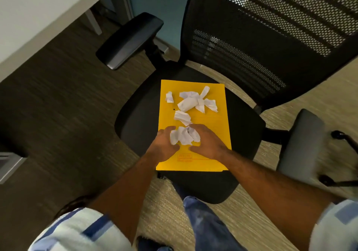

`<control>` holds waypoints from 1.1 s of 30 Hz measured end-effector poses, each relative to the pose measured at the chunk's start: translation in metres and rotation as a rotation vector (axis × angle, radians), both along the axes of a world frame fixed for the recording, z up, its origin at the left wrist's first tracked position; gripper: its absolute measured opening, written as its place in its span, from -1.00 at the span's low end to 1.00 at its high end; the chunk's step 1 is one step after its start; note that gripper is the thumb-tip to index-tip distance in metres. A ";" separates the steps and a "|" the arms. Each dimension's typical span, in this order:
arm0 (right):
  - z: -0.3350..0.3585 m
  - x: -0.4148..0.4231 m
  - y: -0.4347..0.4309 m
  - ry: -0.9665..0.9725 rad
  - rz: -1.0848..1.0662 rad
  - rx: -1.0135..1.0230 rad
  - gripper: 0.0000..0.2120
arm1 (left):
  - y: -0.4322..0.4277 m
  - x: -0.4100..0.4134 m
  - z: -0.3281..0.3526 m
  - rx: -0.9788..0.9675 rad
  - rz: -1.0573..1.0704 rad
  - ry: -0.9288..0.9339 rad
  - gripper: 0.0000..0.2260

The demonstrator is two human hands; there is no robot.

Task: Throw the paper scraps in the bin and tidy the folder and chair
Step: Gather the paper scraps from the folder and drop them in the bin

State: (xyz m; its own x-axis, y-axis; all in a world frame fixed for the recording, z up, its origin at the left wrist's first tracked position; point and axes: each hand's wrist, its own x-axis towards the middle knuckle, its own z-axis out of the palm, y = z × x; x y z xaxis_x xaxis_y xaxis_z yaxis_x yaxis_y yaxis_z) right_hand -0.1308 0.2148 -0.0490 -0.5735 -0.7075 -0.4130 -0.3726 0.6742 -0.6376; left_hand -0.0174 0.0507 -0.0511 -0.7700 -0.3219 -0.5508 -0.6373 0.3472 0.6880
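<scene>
A yellow folder (pixel 211 128) lies flat on the black seat of an office chair (pixel 244 126). Several crumpled white paper scraps (pixel 195 101) are scattered over its far half. Nearer to me, a clump of scraps (pixel 184 136) sits between my two hands. My left hand (pixel 164 144) curls against its left side and my right hand (pixel 209 142) curls against its right side, both resting on the folder. No bin is in view.
The chair's mesh back (pixel 271 28) rises at the upper right, with its armrests at the left (pixel 129 39) and right (pixel 302 144). A white desk edge (pixel 48 20) runs across the upper left. Carpet floor surrounds the chair; my leg (pixel 203 223) stands before the seat.
</scene>
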 end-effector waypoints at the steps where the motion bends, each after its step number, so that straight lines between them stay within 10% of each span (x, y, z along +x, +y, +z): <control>1: 0.000 -0.001 0.004 0.010 -0.009 0.000 -0.21 | 0.002 0.003 -0.001 -0.005 -0.013 0.009 -0.36; 13: -0.018 0.000 -0.013 -0.080 -0.059 0.122 -0.06 | 0.012 -0.010 -0.014 0.041 0.045 0.029 -0.17; 33: -0.002 0.101 -0.087 -0.258 -0.061 -0.057 -0.52 | -0.017 0.104 -0.006 0.403 0.641 0.155 -0.68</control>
